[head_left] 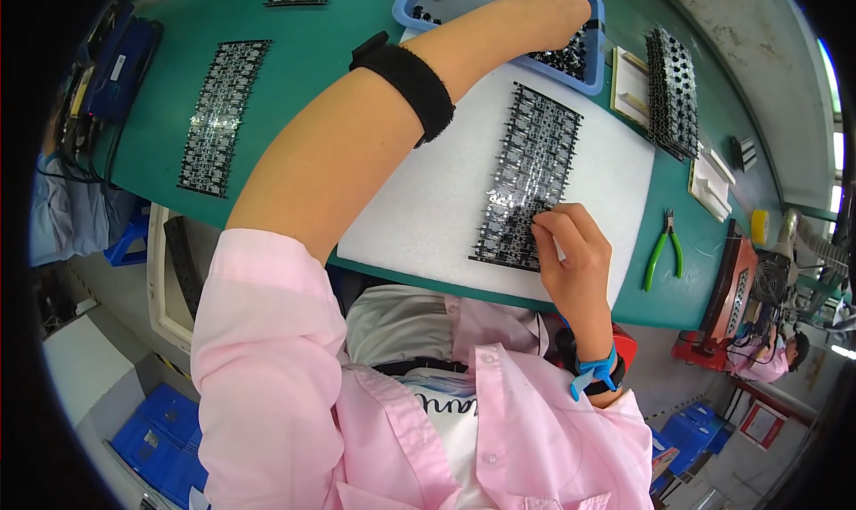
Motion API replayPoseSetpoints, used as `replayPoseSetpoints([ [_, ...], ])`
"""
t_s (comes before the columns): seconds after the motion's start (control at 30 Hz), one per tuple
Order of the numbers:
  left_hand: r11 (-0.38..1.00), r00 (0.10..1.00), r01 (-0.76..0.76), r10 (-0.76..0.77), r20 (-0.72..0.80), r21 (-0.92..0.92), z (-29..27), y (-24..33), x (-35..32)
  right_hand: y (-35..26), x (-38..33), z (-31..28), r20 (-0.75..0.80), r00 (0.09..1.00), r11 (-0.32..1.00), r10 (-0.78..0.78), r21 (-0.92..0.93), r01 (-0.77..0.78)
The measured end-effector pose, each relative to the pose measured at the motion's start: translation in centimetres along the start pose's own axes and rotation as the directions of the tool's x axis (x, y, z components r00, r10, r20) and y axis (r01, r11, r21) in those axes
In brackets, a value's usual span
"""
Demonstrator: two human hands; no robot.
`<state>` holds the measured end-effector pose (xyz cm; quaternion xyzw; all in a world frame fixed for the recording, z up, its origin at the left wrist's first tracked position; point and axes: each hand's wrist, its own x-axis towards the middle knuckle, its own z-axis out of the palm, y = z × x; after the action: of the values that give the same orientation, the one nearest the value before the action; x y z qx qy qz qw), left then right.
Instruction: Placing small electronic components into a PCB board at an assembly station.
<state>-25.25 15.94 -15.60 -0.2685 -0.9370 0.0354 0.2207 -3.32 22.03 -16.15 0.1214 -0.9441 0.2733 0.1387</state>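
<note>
My left hand (544, 12) reaches into the blue tray (588, 78), fingers curled down among the small black parts (563, 60); I cannot tell if it has one. My right hand (575, 256) pinches at the near end of the circuit board panel (528, 176) on the white mat (428, 198). How much of it is filled I can't make out. The mat's left half lies bare; green pliers (662, 247) sit just right, the table edge (401, 274) close to me.

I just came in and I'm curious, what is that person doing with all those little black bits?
A person in a pink shirt works at a green table. The left hand reaches into a blue tray of small black parts. The right hand pinches at a black circuit board panel lying on a white mat. Green pliers lie nearby.
</note>
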Motion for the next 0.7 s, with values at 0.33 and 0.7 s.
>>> replayPoseSetpoints([
  [0.33, 0.613, 0.954, -0.299, 0.165, -0.251, -0.731, -0.4, -3.4, -1.0, -0.1, 3.4, -3.6, 0.348, 0.935, 0.998, 0.063, -0.044, -0.051],
  [0.7, 0.394, 0.931, 0.096, 0.289, 0.223, -0.914, -7.7, -2.0, -13.8, 4.9, 18.0, -1.7, 0.209, 0.976, 0.874, 0.067, -0.484, 0.044],
])
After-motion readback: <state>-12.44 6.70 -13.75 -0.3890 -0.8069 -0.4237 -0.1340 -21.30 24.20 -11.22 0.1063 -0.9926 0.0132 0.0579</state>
